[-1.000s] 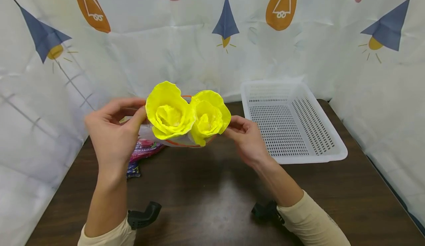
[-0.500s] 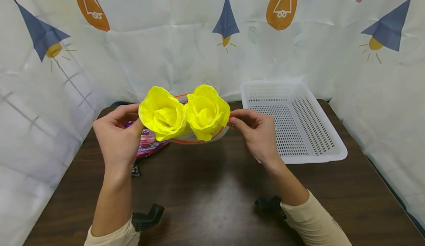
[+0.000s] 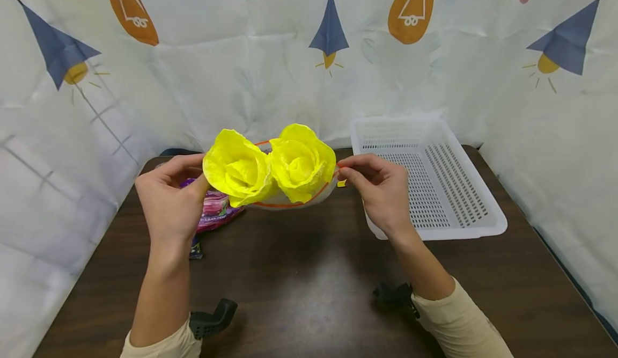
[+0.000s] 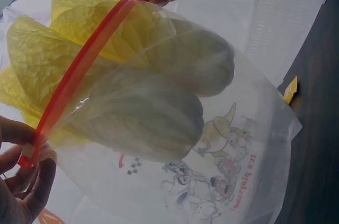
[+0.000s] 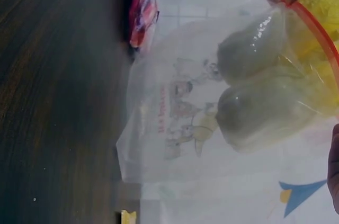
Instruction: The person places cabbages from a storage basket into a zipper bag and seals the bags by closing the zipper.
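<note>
A clear zip bag [image 4: 241, 83] with a red seal strip and printed cartoon figures hangs between my hands above the table. Two napa cabbages [image 3: 241, 167] stand in it side by side. Their pale rounded bases lie inside the bag, and their ruffled yellow leaves stick out of its mouth. My left hand [image 3: 169, 197] pinches one end of the mouth, by the slider. At the other end, my right hand [image 3: 381, 191] pinches the red strip between thumb and fingers. From the head view, the cabbage leaves cover most of the bag.
A white perforated plastic basket [image 3: 434, 186] stands at the table's back right. Behind my left hand lies a purple-pink packet [image 3: 217, 210], with a dark blue packet [image 3: 195, 248] beside it. A small yellow packet [image 4: 291, 90] lies by the basket. Printed cloth hangs behind the table.
My right hand has moved right, and the bag mouth is stretched wider. My left hand has shifted slightly right. The cabbages have tilted a little, and the small yellow packet has come into view.
</note>
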The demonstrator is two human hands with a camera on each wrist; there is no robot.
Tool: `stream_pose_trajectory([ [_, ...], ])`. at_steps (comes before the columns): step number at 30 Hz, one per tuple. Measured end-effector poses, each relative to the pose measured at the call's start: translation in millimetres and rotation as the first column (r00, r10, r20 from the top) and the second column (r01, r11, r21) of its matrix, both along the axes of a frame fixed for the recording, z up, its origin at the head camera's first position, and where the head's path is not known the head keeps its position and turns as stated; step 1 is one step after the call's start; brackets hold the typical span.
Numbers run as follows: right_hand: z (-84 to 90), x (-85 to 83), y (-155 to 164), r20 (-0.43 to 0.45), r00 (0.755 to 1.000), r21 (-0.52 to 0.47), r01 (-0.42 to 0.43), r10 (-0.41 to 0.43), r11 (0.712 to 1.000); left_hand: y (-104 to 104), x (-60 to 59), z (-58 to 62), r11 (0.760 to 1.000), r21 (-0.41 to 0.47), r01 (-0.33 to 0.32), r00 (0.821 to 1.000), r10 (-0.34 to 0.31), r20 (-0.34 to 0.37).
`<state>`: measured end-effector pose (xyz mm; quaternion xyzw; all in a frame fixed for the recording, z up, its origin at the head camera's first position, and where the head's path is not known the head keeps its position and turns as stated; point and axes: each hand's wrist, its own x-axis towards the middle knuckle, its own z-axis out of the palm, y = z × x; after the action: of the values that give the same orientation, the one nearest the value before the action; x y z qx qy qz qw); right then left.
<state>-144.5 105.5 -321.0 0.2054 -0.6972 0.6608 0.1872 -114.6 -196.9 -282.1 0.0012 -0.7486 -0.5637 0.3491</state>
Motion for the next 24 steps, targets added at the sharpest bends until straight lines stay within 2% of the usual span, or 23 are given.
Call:
stream_pose_trajectory([
  [8, 4.2, 1.5, 1, -0.019, 1.000, -0.012, 0.008, -0.009, 1.000, 1, 1.1, 0.7, 1.000, 0.003, 0.012, 1.000, -0.012, 0.012],
  [19, 12.9, -1.4, -2, -0.056, 0.998, -0.073, -0.006, 0.002, 0.997, 11, 0.9, 4.6, 0.994, 0.051, 0.100, 0.995, -0.102, 0.021],
  [24, 17.2, -4.5, -5, -0.056, 0.998, -0.116, -0.022, 0.015, 0.993, 9, 0.7, 4.9, 0.992, 0.093, 0.087, 0.996, -0.090, 0.027],
])
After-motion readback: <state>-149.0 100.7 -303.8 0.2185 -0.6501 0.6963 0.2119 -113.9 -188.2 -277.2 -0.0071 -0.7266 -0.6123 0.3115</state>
